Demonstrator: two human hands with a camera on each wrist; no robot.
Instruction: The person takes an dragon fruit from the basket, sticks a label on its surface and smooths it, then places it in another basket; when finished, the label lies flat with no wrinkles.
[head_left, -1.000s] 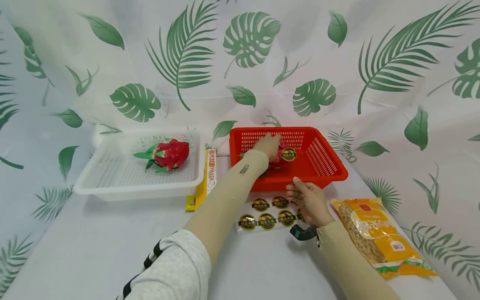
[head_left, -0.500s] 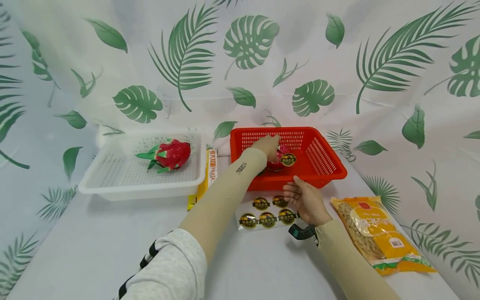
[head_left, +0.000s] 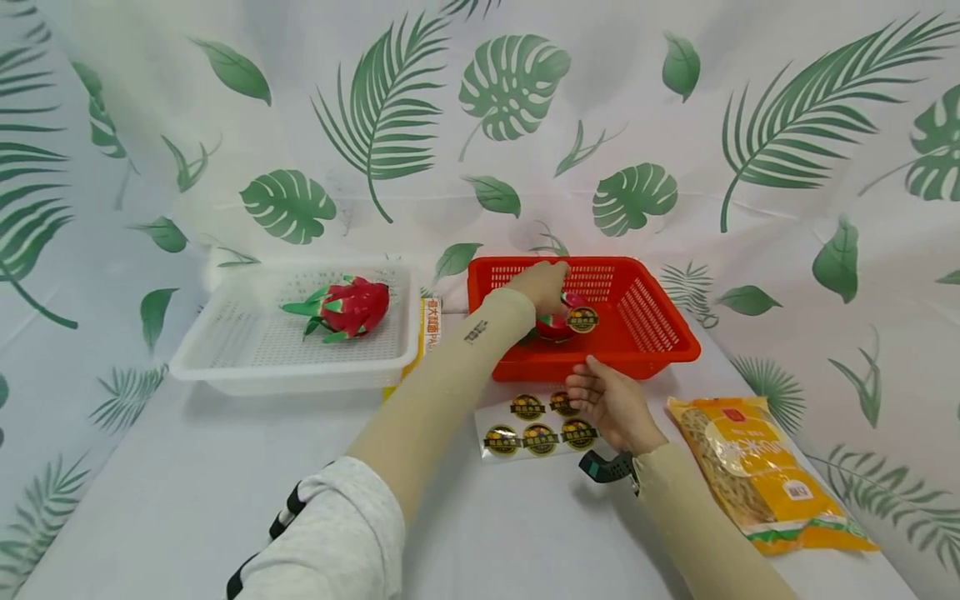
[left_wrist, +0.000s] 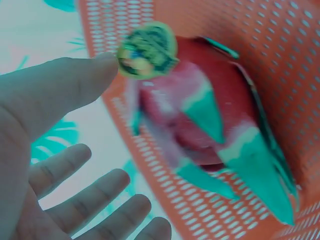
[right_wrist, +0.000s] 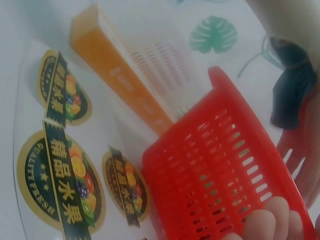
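Leaf-print cloth covers your surface (head_left: 187, 500). At frame centre, your left hand (head_left: 542, 286) spreads over the dragon fruit (head_left: 557, 323), thumb touching its sticker (head_left: 582, 318); your right hand (head_left: 613, 406) grips the red basket (head_left: 660, 333).

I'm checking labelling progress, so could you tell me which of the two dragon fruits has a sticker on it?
The dragon fruit in the red basket, under the left hand, carries a round sticker; the one in the white basket shows none.
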